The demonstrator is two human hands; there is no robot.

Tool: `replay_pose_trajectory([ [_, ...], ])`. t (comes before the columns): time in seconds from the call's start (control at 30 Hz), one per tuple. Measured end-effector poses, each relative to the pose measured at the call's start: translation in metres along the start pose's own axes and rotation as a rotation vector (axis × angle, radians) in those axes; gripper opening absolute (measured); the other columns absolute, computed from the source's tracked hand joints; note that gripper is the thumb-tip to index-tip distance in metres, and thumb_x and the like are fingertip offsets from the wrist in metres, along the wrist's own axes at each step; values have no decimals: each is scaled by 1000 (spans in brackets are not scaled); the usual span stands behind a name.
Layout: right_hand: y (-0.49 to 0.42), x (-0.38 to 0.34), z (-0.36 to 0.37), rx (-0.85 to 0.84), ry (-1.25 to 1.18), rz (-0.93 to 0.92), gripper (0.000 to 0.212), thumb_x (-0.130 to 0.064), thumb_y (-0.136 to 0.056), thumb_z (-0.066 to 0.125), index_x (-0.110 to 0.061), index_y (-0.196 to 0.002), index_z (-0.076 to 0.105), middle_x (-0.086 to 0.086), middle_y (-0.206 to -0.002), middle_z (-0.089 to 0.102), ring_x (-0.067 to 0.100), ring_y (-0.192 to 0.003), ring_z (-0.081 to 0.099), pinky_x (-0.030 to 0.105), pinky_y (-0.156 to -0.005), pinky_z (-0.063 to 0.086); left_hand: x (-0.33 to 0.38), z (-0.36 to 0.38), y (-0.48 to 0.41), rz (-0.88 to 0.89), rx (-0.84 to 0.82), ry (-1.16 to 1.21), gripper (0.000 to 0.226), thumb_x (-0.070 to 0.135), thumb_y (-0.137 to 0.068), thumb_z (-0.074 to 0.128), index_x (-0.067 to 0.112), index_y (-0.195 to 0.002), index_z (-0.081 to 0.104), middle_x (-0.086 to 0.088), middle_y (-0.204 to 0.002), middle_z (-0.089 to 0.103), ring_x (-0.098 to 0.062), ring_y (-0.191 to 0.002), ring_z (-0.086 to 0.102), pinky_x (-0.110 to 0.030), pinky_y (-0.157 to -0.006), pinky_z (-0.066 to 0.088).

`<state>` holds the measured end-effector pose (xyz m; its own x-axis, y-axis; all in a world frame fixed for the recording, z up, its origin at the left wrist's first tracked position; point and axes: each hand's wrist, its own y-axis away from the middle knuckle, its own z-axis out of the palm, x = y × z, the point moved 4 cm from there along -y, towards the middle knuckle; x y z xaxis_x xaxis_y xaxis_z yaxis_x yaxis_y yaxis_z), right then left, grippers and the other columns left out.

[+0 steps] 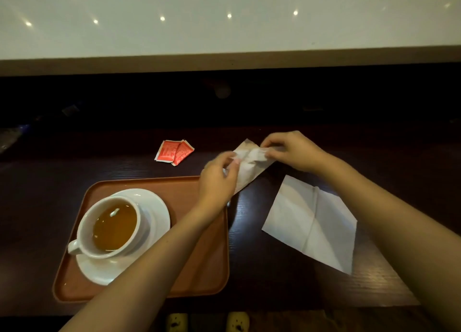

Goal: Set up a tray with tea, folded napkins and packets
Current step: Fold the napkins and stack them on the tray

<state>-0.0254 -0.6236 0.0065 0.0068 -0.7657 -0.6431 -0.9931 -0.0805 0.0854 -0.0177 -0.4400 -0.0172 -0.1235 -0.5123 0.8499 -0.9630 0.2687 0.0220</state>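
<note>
A brown tray (199, 276) lies on the dark table at the lower left. On it a white cup of tea (112, 228) stands on a white saucer (154, 207). Beyond the tray's far right corner both my hands hold a partly folded white napkin (249, 164): my left hand (218, 179) pinches its near left edge, my right hand (291, 151) pinches its far right end. A second white napkin (311, 222) lies unfolded and flat on the table to the right of the tray. Two red packets (174, 151) lie overlapping on the table behind the tray.
The dark wooden table (74, 164) runs under a raised white counter (224, 32) at the back, with deep shadow below its edge. Two yellow objects (207, 321) show at the bottom edge under the table's near rim.
</note>
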Motion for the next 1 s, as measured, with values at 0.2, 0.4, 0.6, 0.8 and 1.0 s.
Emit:
replay_pose_trajectory([
  [0.2, -54, -2, 19, -38, -60, 20, 20, -13, -81, 59, -18, -99, 66, 3, -107, 65, 11, -97, 56, 25, -82, 42, 16, 3, 2, 346, 209, -386, 27, 20, -82, 55, 13, -107, 58, -6, -105, 63, -26, -101, 53, -39, -89, 38],
  [0.4, -83, 5, 42, -98, 64, 29, 27, -14, -83, 56, -20, -109, 62, 3, -114, 63, 16, -106, 51, 28, -86, 40, -5, 42, -6, 309, -108, -812, 26, 33, -87, 49, 12, -102, 55, -7, -103, 61, -26, -101, 50, -38, -93, 30],
  [0.6, -54, 25, 26, 209, 147, -3, 38, -21, -86, 55, -19, -124, 52, 6, -131, 54, 27, -126, 36, 43, -104, 30, -5, 42, -7, 368, -61, -919, 19, 19, -88, 46, 11, -86, 62, -7, -88, 69, -28, -87, 59, -38, -92, 36],
  [0.8, -8, 28, 35, -74, 49, -97, 49, -33, -75, 71, -20, -121, 56, -4, -129, 49, 9, -126, 32, 29, -107, 23, 3, 27, -11, 374, -18, -790, 28, 22, -90, 41, 10, -83, 65, -8, -83, 71, -28, -80, 61, -38, -83, 32],
  [1.0, -9, 15, 15, 68, -398, 6, 11, -8, -80, 66, -10, -91, 67, 5, -91, 67, 2, -85, 61, 22, -77, 49, 16, -25, 3, 173, 83, -239, 14, 23, -86, 57, 18, -86, 70, -1, -76, 72, -21, -72, 65, -29, -66, 48],
])
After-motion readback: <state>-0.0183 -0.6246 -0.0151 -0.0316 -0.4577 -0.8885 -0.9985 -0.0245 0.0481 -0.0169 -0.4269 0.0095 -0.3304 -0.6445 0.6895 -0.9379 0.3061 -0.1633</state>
